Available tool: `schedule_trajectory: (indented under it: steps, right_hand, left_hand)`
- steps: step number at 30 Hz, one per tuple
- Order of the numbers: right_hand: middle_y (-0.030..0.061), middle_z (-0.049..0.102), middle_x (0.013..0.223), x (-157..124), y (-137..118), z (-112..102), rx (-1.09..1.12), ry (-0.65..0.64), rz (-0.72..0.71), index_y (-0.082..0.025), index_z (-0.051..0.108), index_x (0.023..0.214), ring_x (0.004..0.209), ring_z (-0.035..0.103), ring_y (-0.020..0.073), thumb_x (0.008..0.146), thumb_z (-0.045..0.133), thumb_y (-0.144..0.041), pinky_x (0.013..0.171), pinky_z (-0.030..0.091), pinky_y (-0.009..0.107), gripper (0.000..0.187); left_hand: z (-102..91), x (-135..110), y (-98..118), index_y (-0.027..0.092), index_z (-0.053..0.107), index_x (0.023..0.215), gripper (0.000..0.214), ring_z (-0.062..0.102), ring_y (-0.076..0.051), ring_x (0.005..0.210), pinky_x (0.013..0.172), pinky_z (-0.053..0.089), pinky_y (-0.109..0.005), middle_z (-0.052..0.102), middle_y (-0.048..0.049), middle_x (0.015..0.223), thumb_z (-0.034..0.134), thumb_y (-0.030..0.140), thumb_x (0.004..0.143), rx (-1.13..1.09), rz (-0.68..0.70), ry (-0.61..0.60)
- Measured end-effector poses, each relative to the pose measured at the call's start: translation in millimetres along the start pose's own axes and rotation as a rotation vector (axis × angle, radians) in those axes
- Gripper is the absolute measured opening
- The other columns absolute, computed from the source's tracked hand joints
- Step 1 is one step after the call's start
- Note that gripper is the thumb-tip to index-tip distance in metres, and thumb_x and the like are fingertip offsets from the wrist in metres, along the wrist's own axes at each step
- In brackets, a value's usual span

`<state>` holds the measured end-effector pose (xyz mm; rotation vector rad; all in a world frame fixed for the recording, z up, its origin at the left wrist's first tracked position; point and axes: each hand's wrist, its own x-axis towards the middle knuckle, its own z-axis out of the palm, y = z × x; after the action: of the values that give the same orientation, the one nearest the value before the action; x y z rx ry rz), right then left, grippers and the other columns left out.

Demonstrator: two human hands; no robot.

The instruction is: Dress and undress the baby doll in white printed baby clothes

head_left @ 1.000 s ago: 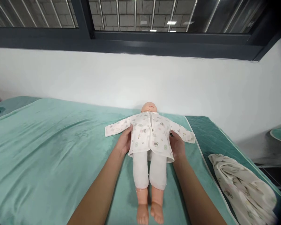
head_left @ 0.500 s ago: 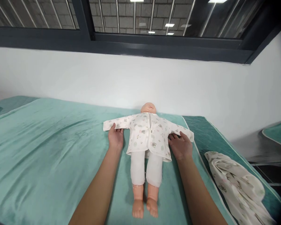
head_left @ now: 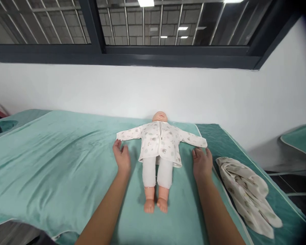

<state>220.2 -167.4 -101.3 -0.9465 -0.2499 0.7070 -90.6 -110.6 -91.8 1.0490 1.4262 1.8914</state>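
A baby doll lies on its back with its head at the wall and its bare feet pointing towards me. It wears a white printed jacket, the sleeves spread out to both sides; its legs have white cloth on them down to the shins. My left hand is open just below the left-hand cuff, fingertips at its edge; I cannot tell whether they touch it. Below the right-hand sleeve, close to its cuff, my right hand is open with loosely curled fingers and holds nothing visible.
A green cloth covers the surface under the doll. On the darker green strip at right lies a crumpled printed white cloth. Behind stand a white wall and a dark-framed window with bars.
Both hands have come away from under the sleeves, moving outwards to the cuffs. The sleeves lie flat on the cloth. The view has tilted up slightly.
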Motion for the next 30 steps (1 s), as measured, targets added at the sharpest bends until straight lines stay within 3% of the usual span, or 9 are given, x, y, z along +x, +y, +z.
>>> schedule_trajectory:
  steps: [2,5,7,11,14,23,30]
  right_hand:
    - [0.0055,0.055,0.137,-26,4,-5,-0.071,-0.083,-0.008,-0.027,0.048,0.133,0.127,0.054,0.0182,0.068,0.075,-0.021,0.112,0.042,0.04,0.071]
    - [0.0058,0.049,0.146,-64,7,-15,-0.346,-0.367,-0.066,-0.028,0.052,0.135,0.134,0.047,0.0222,0.074,0.075,-0.029,0.115,0.037,0.043,0.065]
    - [0.0057,0.051,0.145,-83,7,-19,-0.528,-0.483,-0.135,-0.027,0.055,0.135,0.134,0.047,0.0247,0.077,0.072,-0.031,0.116,0.034,0.047,0.06]
    - [0.0069,0.055,0.14,-97,3,-17,-0.766,-0.571,-0.344,-0.026,0.054,0.137,0.132,0.046,0.0273,0.082,0.067,-0.03,0.116,0.03,0.05,0.056]
    - [0.0086,0.053,0.14,-95,2,-14,-0.861,-0.597,-0.456,-0.024,0.052,0.137,0.132,0.045,0.027,0.086,0.061,-0.029,0.114,0.033,0.048,0.052]
    - [0.0107,0.055,0.129,-90,4,-9,-0.891,-0.59,-0.595,-0.022,0.057,0.128,0.123,0.049,0.0242,0.093,0.051,-0.029,0.107,0.038,0.043,0.036]
    - [0.0087,0.06,0.106,-86,5,1,-0.835,-0.524,-0.572,-0.02,0.064,0.107,0.102,0.055,0.0232,0.092,0.049,-0.029,0.092,0.044,0.039,0.023]
  left_hand:
    - [-8.6,-20,6,0.026,0.056,0.121,0.04,0.056,-0.023,0.124,0.109,0.042,-0.043,0.059,-0.009,0.13,0.062,0.023,0.082,0.054,-0.029,-0.19]
    - [-18.2,-48,16,0.027,0.059,0.122,0.049,0.053,-0.025,0.126,0.11,0.039,-0.044,0.056,-0.0093,0.135,0.07,0.018,0.075,0.075,0.011,-0.4]
    - [-21.4,-61,22,0.027,0.061,0.122,0.053,0.045,-0.026,0.134,0.115,0.033,-0.045,0.05,-0.0087,0.143,0.071,0.014,0.072,0.047,0.053,-0.464]
    - [-22.5,-71,29,0.027,0.061,0.123,0.056,0.038,-0.026,0.139,0.12,0.025,-0.046,0.046,-0.0084,0.146,0.067,0.009,0.071,0.062,0.085,-0.538]
    - [-22.2,-72,30,0.026,0.061,0.125,0.056,0.04,-0.025,0.138,0.12,0.025,-0.045,0.048,-0.0088,0.143,0.065,0.008,0.072,0.087,0.119,-0.554]
    - [-7.3,-64,28,0.025,0.062,0.122,0.046,0.045,-0.026,0.132,0.119,0.027,-0.044,0.055,-0.0094,0.136,0.063,0.01,0.079,0.208,0.261,-0.498]
    - [8.1,-64,42,0.024,0.071,0.103,0.031,0.053,-0.024,0.119,0.117,0.03,-0.037,0.064,-0.0075,0.117,0.067,0.009,0.076,-0.033,0.116,-0.439]
